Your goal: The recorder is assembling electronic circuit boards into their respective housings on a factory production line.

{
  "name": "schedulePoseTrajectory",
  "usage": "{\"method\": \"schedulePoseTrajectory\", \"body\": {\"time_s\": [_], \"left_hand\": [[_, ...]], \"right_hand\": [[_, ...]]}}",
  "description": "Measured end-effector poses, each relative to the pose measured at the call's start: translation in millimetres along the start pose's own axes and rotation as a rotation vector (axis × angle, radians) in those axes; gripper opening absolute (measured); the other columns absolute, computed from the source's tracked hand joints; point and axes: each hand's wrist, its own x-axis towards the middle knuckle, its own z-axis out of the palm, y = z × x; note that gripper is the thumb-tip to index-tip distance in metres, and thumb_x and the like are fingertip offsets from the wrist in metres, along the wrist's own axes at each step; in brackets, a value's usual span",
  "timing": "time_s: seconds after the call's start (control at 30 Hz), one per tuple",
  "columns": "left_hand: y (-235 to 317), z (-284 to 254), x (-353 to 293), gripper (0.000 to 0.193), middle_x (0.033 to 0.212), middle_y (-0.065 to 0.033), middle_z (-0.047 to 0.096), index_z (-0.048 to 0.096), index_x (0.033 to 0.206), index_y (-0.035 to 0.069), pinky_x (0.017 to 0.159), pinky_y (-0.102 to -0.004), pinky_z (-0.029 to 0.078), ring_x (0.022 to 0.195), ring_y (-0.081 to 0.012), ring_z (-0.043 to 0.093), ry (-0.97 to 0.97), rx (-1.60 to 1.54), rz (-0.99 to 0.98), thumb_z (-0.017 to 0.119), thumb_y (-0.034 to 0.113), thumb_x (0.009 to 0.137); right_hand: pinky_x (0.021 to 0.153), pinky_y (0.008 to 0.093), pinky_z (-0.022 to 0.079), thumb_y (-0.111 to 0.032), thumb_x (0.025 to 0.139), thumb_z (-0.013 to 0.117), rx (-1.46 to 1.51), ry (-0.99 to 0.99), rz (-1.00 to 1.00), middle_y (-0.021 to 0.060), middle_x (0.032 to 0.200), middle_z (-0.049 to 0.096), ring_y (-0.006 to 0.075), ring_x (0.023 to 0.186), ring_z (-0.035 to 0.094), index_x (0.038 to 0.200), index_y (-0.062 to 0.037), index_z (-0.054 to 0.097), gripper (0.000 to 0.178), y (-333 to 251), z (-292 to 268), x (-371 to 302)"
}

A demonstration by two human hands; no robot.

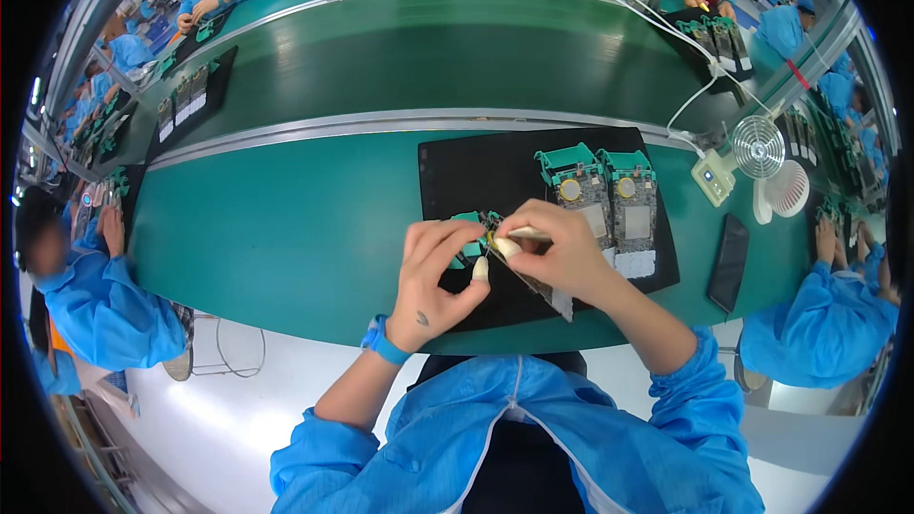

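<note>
Two hands meet over the front edge of a black mat [457,167] on the green counter [286,228]. Left hand [433,281] is curled, fingers bent onto a small green-framed circuit board [473,228] held just above the mat; thumb wears a pale finger cot and a blue band sits on the wrist. Right hand [562,252] is closed in a pinch on the same board from the other side, its fingertips also cotted, touching the left fingertips. Whether the right hand also holds a thin tool, cannot tell. A silvery strip [557,300] hangs under the right hand, low over the mat's front edge.

Just right of the hands, two more green-framed boards [605,195] lie side by side on the mat, each with a round gold part near its top. Dark phone [731,262] lies on the counter right of the mat. Small white fan [759,148] stands further right, with a white box [712,176] beside it. Other people in blue smocks sit at both sides and across the green belt [457,48].
</note>
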Motion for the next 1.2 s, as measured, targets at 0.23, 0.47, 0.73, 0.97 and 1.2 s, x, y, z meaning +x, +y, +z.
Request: {"method": "schedulePoseTrajectory", "body": {"time_s": [0.23,0.47,0.73,0.97,1.2], "left_hand": [[35.2,-3.9,-42.2,0.051,0.079,-0.0133,0.062,0.058,0.117,0.001,0.061,-0.0284,0.048,0.063,-0.0197,0.058,-0.111,-0.032,-0.585,0.07,0.003,0.068],[37.3,3.8,-47.4,0.051,0.101,-0.018,0.063,0.025,0.137,-0.008,0.081,-0.0302,0.055,0.092,-0.0215,0.064,-0.022,-0.897,-0.823,0.044,-0.005,0.09],[36.2,8.9,-48.3,0.049,0.102,-0.022,0.062,0.027,0.137,-0.006,0.079,-0.0348,0.057,0.09,-0.027,0.065,0.001,-0.886,-0.834,0.044,-0.003,0.091],[35.6,13.7,-48.7,0.052,0.101,-0.0182,0.063,0.029,0.136,-0.006,0.081,-0.031,0.055,0.092,-0.0216,0.064,0.018,-0.89,-0.852,0.046,-0.008,0.088],[34.8,22.4,-51.4,0.053,0.095,-0.0168,0.065,0.031,0.136,-0.005,0.079,-0.0282,0.054,0.088,-0.0184,0.064,0.081,-0.882,-0.848,0.047,-0.009,0.085]], "right_hand": [[0.058,0.0271,0.05,0.0,0.063,0.071,-0.074,-0.031,-0.182,0.0061,0.085,0.059,0.0184,0.071,0.062,0.091,-0.0056,0.064,0.029,6.3,16.4,-27.6],[0.056,0.0295,0.045,-0.011,0.058,0.074,-0.314,-0.019,-0.517,0.0031,0.081,0.056,0.0194,0.066,0.057,0.084,-0.007,0.059,0.03,15.0,21.6,-31.8],[0.055,0.0295,0.045,-0.011,0.062,0.072,-0.387,-0.089,-0.573,0.0033,0.079,0.052,0.0184,0.064,0.056,0.086,-0.006,0.057,0.029,15.4,18.3,-32.6],[0.057,0.0305,0.047,-0.012,0.066,0.071,-0.4,-0.047,-0.378,0.0044,0.081,0.053,0.0203,0.067,0.057,0.087,-0.0049,0.057,0.027,6.6,22.6,-37.6],[0.058,0.0353,0.049,-0.005,0.068,0.07,-0.156,0.226,-0.173,0.0124,0.084,0.058,0.0288,0.066,0.06,0.098,-0.004,0.052,0.035,-5.0,37.1,-59.9]]}}
